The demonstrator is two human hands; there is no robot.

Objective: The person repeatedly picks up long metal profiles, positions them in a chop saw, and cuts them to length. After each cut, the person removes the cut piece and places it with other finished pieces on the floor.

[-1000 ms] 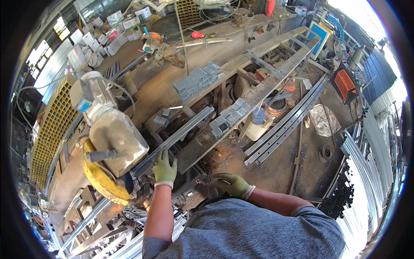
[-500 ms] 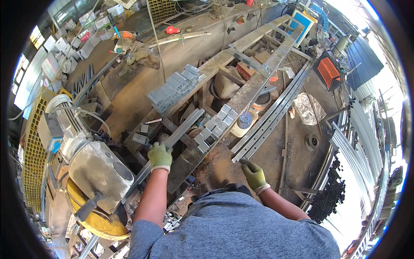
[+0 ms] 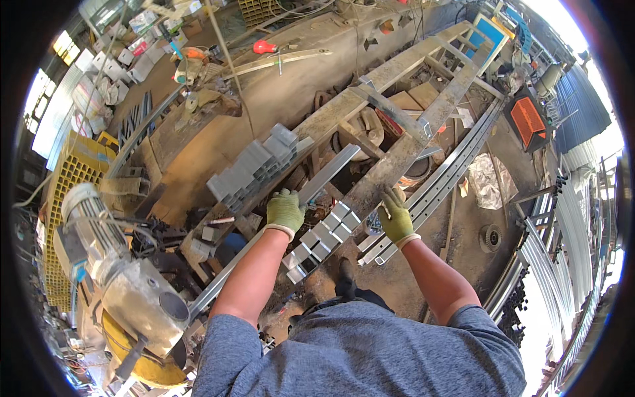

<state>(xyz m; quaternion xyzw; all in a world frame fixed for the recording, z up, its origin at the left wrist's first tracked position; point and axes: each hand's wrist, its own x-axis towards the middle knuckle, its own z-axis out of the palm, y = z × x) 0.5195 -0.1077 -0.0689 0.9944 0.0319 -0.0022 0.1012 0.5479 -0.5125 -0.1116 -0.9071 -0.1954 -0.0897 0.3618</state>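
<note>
My left hand (image 3: pixel 286 210), in a green work glove, is closed over a long grey metal bar (image 3: pixel 333 171) lying aslant across the steel frame. The bar's lower stretch runs behind my left forearm toward the cutting machine (image 3: pixel 139 291). My right hand (image 3: pixel 397 217), gloved alike, holds nothing; its fingers are apart near the frame's right-hand beam, beside long punched metal channels (image 3: pixel 440 186). Between my hands, short cut metal pieces (image 3: pixel 324 235) sit in rows on the frame. A larger stack of cut pieces (image 3: pixel 254 165) stands beyond the bar.
The steel frame (image 3: pixel 397 162) stretches away to the upper right. On the floor at right are an orange-and-black box (image 3: pixel 526 122), a crumpled sheet (image 3: pixel 491 182) and a gear-like metal wheel (image 3: pixel 490 238). A red bulb-shaped object (image 3: pixel 264 47) lies on the far bench.
The bar has slid away to the upper right, my left hand moving with it. My right hand has risen from the channels' near ends toward the frame, its fingers spreading. The view has shifted.
</note>
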